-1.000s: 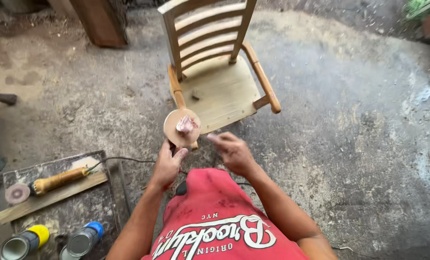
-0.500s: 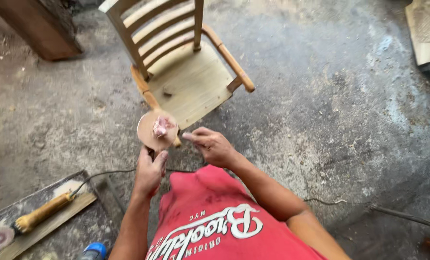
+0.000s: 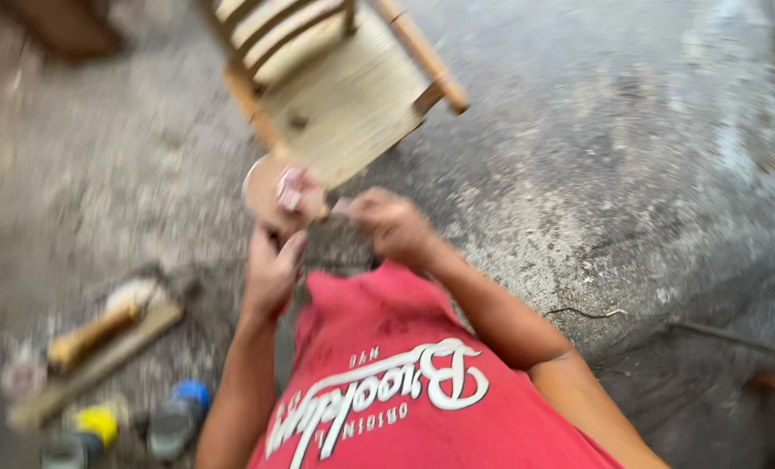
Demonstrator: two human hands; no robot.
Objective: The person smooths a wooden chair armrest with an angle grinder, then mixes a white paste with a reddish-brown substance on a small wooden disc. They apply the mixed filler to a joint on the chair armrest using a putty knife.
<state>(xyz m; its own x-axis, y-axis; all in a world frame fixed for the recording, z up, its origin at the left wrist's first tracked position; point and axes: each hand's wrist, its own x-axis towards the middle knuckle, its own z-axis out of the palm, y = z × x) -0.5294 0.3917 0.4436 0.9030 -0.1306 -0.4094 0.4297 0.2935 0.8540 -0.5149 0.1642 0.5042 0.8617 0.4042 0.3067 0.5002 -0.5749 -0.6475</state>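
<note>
The frame is motion-blurred. My left hand (image 3: 270, 269) grips a round tan disc (image 3: 261, 187) from below, just in front of my red shirt. A pinkish patch (image 3: 292, 187) sits on the disc's face. My right hand (image 3: 392, 226) is right beside the disc, its fingertips pinched on a small pale piece (image 3: 340, 207) at the disc's edge. A small wooden armchair (image 3: 344, 104) stands on the concrete floor just beyond both hands.
At the left, a power tool with a wooden-coloured handle (image 3: 101, 326) lies on a plank. Cans with a yellow lid (image 3: 96, 426) and a blue lid (image 3: 183, 408) stand near it. A metal rod (image 3: 735, 339) and a bit of wire (image 3: 587, 311) lie on the floor at the right.
The view has swung and blurred, so the chair now sits higher and nearer. My right hand has closed in on the disc. My left hand still holds the disc.
</note>
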